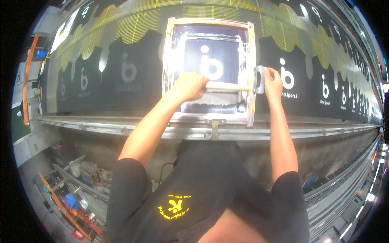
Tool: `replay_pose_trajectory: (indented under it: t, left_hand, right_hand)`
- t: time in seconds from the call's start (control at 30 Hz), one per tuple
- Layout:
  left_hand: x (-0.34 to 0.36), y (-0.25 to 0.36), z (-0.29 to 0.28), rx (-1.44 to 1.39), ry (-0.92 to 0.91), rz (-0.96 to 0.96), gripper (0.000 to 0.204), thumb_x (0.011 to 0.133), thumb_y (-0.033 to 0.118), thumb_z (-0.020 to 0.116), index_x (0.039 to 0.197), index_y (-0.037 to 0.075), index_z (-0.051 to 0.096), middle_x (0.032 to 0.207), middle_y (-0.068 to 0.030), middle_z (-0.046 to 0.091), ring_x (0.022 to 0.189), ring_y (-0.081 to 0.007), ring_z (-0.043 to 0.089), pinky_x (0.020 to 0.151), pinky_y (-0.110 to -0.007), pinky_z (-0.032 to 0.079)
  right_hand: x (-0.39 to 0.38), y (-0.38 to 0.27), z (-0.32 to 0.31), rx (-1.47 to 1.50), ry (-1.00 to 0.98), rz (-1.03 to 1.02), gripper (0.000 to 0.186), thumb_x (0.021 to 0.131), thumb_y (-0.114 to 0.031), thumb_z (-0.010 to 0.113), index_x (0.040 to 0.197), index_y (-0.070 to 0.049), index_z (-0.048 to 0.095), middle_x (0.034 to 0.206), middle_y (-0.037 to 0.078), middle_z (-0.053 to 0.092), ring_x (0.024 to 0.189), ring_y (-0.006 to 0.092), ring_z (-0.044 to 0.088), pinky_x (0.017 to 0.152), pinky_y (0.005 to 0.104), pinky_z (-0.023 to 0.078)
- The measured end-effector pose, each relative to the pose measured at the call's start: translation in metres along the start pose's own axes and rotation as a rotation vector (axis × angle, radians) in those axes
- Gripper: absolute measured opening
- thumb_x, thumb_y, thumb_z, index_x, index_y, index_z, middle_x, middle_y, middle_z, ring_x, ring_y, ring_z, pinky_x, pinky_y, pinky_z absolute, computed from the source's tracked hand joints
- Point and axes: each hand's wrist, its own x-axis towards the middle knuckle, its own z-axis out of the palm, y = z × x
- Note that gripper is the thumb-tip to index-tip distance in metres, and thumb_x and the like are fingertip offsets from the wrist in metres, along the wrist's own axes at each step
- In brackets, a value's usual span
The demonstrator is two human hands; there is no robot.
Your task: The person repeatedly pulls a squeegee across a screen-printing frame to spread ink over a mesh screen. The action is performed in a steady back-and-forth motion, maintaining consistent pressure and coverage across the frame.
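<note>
In front of me a screen printing frame (251, 48) lies over a dark fabric piece, with a white logo showing through its mesh (190, 56). My left hand (190, 86) is closed round the wooden handle of a squeegee (229, 86), which spans the lower part of the mesh; its blade edge is partly hidden. At the frame's right side is a grey metal handle (259, 80). My right hand (273, 83) has its fingers curled and pressed at this handle. Part of that grip is hidden from me.
Dark garment pieces lie in a row along the table, some with bright white logos (287, 77), others with faint grey ones (129, 69). A metal rail (162, 131) runs along the near edge, with a bracket (215, 128) below the frame. Shelving stands underneath at lower left.
</note>
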Motion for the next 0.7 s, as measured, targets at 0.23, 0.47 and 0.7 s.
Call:
replay_pose_trajectory:
  t: [0.23, 0.47, 0.7]
  left_hand:
    - [0.133, -0.079, -0.083, 0.085, 0.111, 0.063, 0.027, 0.09, 0.021, 0.071, 0.114, 0.009, 0.077, 0.097, -0.0188, 0.079, 0.096, -0.0422, 0.076, 0.084, -0.055, 0.059]
    - [0.138, -0.083, -0.067, 0.055, 0.198, -0.001, 0.026, 0.091, 0.033, 0.079, 0.108, 0.015, 0.081, 0.094, -0.0148, 0.08, 0.093, -0.0389, 0.077, 0.081, -0.052, 0.06]
    - [-0.007, -0.026, 0.044, -0.009, 0.518, 0.077, 0.027, 0.089, 0.016, 0.078, 0.116, 0.017, 0.082, 0.106, -0.0071, 0.082, 0.092, -0.0313, 0.079, 0.077, -0.044, 0.063]
  right_hand:
    - [0.017, -0.026, 0.03, 0.147, -0.095, 0.278, 0.044, 0.103, -0.033, 0.079, 0.129, 0.001, 0.073, 0.092, 0.003, 0.071, 0.068, 0.0084, 0.062, 0.06, 0.0264, 0.052]
    - [0.025, -0.052, 0.018, 0.133, -0.237, 0.384, 0.042, 0.105, -0.035, 0.076, 0.127, 0.0, 0.072, 0.068, -0.007, 0.052, 0.05, 0.0041, 0.04, 0.045, 0.0246, 0.027]
    - [0.022, -0.089, 0.005, 0.226, -0.215, 0.301, 0.047, 0.102, -0.037, 0.08, 0.126, 0.002, 0.072, 0.07, -0.005, 0.053, 0.052, 0.0049, 0.041, 0.045, 0.0248, 0.028]
